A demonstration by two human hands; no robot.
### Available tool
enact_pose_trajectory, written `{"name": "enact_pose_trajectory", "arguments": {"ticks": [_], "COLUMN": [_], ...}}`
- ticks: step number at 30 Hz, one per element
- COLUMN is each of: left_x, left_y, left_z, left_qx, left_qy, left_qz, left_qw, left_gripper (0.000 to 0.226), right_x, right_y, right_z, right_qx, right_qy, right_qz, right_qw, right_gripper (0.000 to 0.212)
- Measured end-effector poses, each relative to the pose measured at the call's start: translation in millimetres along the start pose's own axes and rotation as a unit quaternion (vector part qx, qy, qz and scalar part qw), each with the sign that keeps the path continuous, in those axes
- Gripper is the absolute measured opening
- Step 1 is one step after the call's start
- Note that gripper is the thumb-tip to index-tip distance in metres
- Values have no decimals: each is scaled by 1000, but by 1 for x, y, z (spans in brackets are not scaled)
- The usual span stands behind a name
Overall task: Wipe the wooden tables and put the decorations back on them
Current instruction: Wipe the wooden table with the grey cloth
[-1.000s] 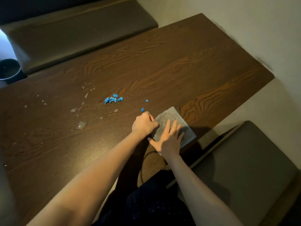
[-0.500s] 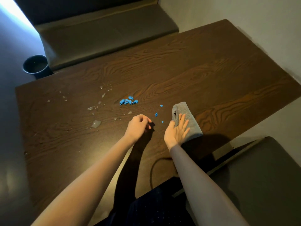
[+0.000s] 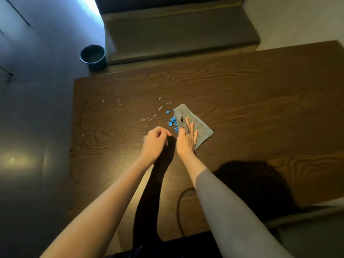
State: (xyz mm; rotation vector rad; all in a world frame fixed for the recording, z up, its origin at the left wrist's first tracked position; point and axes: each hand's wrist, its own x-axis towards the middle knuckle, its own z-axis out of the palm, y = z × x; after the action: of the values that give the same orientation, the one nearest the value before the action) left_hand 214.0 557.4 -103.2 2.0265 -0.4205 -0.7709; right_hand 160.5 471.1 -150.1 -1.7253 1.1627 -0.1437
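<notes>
The right hand [image 3: 186, 139] lies flat on a folded grey cloth [image 3: 195, 122], fingers straight and slightly spread, pressing it down onto the wooden table [image 3: 260, 101]; that flat press looks meant to keep the whole fold in contact with the wood so it can push debris along. The cloth's left edge touches a cluster of blue scraps [image 3: 172, 121], with pale crumbs or droplets [image 3: 149, 119] scattered just beyond, so the wipe seems aimed leftward through the mess. The left hand [image 3: 156, 141] hovers just beside the right, fingers loosely curled; whether it pinches a scrap I cannot tell. The table's left edge is well apart from the debris, leaving open wood to sweep across, and a dark round bin [image 3: 93, 56] stands on the floor past the far left corner, beside a padded bench [image 3: 176, 34]. No decorations are in view.
</notes>
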Motion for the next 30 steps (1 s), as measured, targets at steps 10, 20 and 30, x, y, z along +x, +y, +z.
{"name": "enact_pose_trajectory", "arguments": {"ticks": [10,20,30], "left_x": [1,11,39], "left_y": [11,12,1], "left_z": [0,-2,-24], "left_qx": [-25,-34,-47], "left_qy": [-41,-30,4], "left_qz": [9,-1,-32], "left_qw": [999,999,998], "left_gripper": [31,30,31], "right_x": [6,18,32], "right_y": [28,33,-8], "right_z": [-66,-63,-22], "right_qx": [351,86,-36], "right_qy": [164,137,15], "right_qz": [166,122,-8], "right_qw": [907,979,999], "right_gripper": [51,56,55]}}
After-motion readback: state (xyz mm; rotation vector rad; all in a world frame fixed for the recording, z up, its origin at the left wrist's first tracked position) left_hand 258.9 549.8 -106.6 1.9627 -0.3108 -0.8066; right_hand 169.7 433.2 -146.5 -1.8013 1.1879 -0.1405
